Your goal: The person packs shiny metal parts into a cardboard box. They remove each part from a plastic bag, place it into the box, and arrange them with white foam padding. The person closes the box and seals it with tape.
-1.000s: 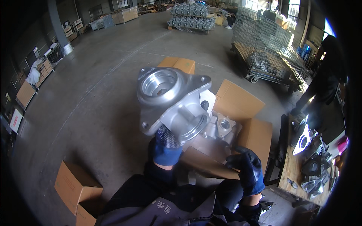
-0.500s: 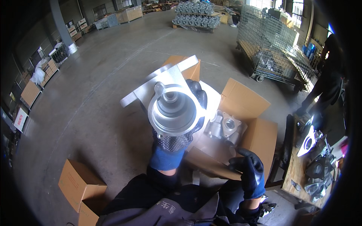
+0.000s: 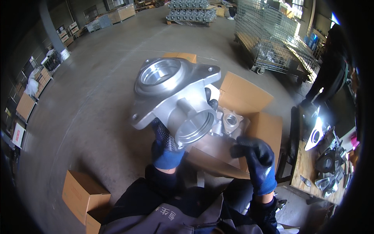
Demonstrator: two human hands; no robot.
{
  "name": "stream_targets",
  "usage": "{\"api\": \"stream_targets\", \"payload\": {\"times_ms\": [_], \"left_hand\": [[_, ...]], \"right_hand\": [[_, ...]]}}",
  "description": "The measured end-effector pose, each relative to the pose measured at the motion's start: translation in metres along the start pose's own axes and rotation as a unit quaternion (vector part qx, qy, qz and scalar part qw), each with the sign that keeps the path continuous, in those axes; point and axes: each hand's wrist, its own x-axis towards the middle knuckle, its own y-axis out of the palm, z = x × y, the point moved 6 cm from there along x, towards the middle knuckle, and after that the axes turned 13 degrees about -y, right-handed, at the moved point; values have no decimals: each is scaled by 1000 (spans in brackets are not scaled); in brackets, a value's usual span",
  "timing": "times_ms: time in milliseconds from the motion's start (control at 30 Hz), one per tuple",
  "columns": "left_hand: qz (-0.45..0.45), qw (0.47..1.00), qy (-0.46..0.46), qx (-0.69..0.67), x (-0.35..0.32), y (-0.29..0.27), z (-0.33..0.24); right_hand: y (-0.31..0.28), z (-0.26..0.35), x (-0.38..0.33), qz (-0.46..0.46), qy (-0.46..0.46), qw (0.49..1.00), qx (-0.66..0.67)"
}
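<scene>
A silver cast metal housing (image 3: 171,91) with round bored openings and a flange with bolt holes is held up in front of me. My left hand (image 3: 165,136), in a blue and black coated glove, is closed on it from below; dark fingertips show at its right side, and the casting hides the palm. My right hand (image 3: 255,154), gloved alike, is above the near right side of an open cardboard box (image 3: 269,132). Its fingers are curled together, and whatever they may hold cannot be made out. Inside the box lie similar metal castings (image 3: 231,120), apart from both hands.
On the right, a wooden table (image 3: 306,167) carries several metal castings (image 3: 327,165). A person in dark clothes (image 3: 331,74) stands beyond it. A wire cage cart (image 3: 269,43) is farther back. Cardboard boxes (image 3: 83,197) sit at the lower left, and stacked castings (image 3: 191,15) at the far end.
My left hand has tilted the housing, so its large bore faces right and downward and another round opening shows on top. My right hand has shifted slightly, fingers more drawn together. The view has moved.
</scene>
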Motion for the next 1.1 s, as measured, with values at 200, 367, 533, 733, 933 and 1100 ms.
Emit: {"api": "stream_targets", "payload": {"times_ms": [200,367,533,733,933,1100], "left_hand": [[-240,944,156,162,-50,-109,-81],[-172,840,37,513,15,-24,-40],[-239,779,-169,555,70,-61,-24],[-274,535,-406,688,73,-107,15],[-292,282,-566,717,45,-180,12],[-361,260,-565,695,29,-221,13]], "right_hand": [[1,25,21,77,-155,975,-142],[11,-26,-32,235,-83,907,-339],[37,-57,-68,218,-106,861,-447],[69,-63,-92,185,-140,807,-543],[76,-57,-81,203,-179,779,-565],[63,-52,-72,163,-214,828,-492]]}}
